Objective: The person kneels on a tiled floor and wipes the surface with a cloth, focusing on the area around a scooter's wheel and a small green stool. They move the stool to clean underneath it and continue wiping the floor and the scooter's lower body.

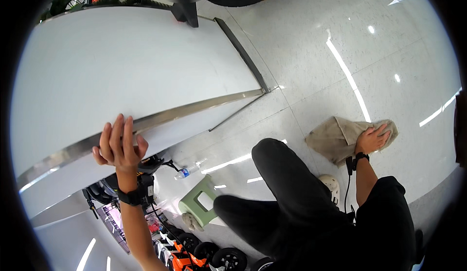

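Down on the tiled floor [311, 42], person crouching, dark trousers, one knee raised mid-frame. Right hand [372, 139] lies palm-down on a beige cloth [335, 137], fingers [382, 130] spread nearly flat and pressing on the cloth, not curled round it. Cloth is crumpled and partly folded, lying on the floor just right of the raised knee; its long axis runs roughly left-right across the view, tilted slightly, far end under the hand. Black wrist strap [360, 158] on that arm with a thin cable hanging from it. Left hand [119, 147] is up against the metal trim strip [194, 108] along the lower edge of a big white curved panel [126, 61]; fingers extended and close together, tips resting on the strip, thumb out to the side, nothing gripped. Black band [130, 196] on the left wrist too. Between the arms, low in the view: a pale green plastic stool [202, 205], a clear water bottle [187, 172] on its side near it with blue cap pointing left, and a white clog-type shoe [332, 186] by the knee. Orange-and-black wheeled toys [194, 251] along the bottom edge.
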Demonstrator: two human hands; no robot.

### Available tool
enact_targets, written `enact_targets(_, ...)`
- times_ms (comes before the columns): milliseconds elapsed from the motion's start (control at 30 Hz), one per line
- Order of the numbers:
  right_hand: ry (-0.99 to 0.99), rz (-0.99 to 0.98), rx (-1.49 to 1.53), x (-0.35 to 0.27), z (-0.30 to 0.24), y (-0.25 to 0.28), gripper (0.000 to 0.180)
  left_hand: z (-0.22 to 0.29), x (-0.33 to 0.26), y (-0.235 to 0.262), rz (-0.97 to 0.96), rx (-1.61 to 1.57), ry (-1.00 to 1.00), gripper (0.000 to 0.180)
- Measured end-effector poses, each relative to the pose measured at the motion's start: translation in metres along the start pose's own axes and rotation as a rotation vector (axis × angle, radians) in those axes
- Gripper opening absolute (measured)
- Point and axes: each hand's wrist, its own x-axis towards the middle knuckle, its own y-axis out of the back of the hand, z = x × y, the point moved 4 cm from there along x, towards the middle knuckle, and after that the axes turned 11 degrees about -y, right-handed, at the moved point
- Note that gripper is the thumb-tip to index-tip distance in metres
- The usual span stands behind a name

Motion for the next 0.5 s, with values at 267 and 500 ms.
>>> enact_targets(267,0.143,0.023,0.018,-0.001,-0.005,0.006,0.049,0.007,-0.005,-0.002,-0.025,-0.045,0.021,0.031)
enact_targets(500,-0.030,-0.386,-0.121,0.000,0.001,0.005,0.042,0.008,0.009,-0.003,0.071,-0.126,0.010,0.025)
